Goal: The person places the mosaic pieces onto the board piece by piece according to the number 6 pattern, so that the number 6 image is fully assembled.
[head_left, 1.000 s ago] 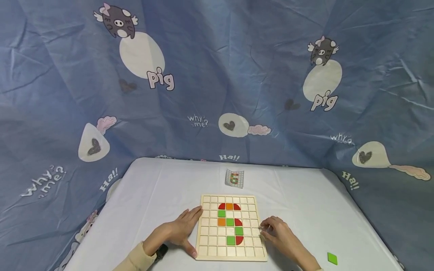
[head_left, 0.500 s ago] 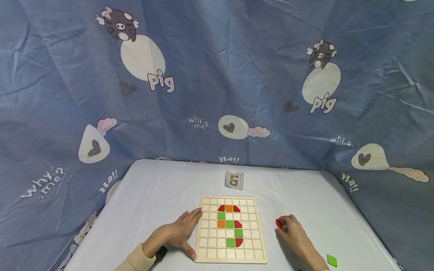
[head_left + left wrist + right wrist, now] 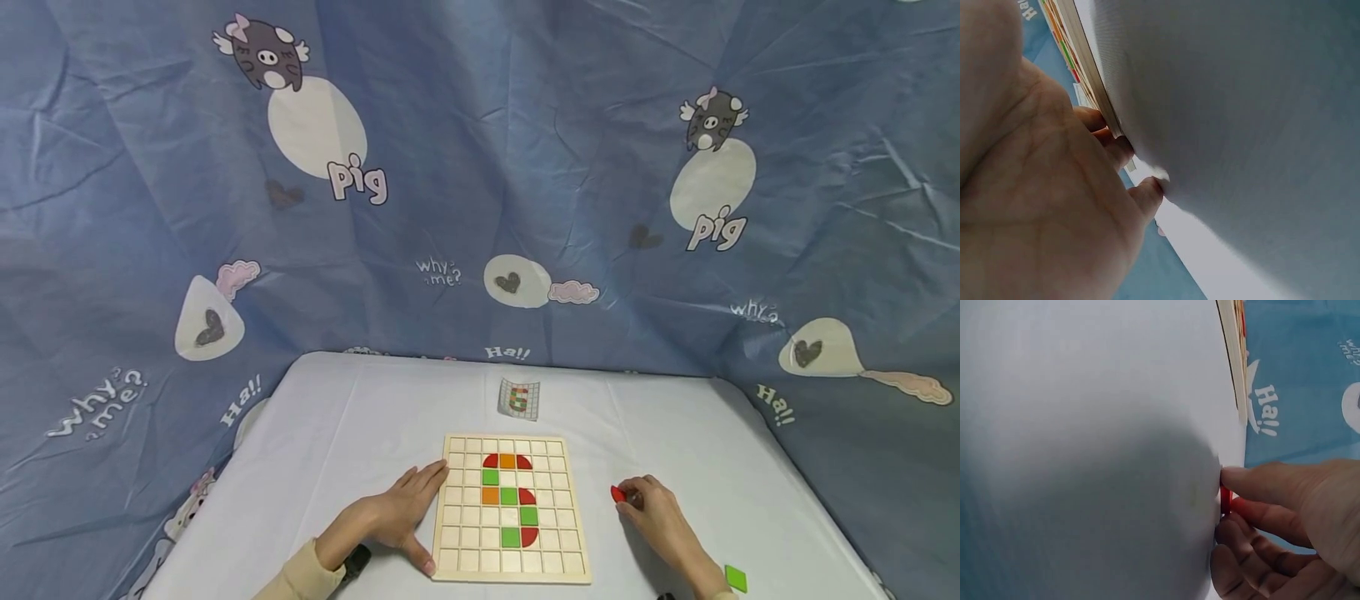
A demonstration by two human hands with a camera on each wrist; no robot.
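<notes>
A wooden grid board (image 3: 471,537) lies on the table, with red quarter-round, orange and green square tiles in some of its cells. Along its left edge my left hand (image 3: 401,508) rests with spread fingers; the left wrist view shows fingertips against the board's side. To the right of the board, apart from it, my right hand (image 3: 652,512) pinches a red tile (image 3: 618,493) between thumb and fingers. In the right wrist view this red tile (image 3: 1226,499) is largely covered by the fingers, low at the table surface, so its full shape is hidden.
Behind the board lies a small printed card (image 3: 518,399) showing a coloured grid pattern. A loose green tile (image 3: 736,578) is on the white tablecloth (image 3: 390,408), near my right forearm. A blue patterned curtain (image 3: 465,208) hangs behind the table.
My right hand has moved from the board's right edge out to the right, and a red tile now shows in its fingers. The left hand has stayed at the board's left edge.
</notes>
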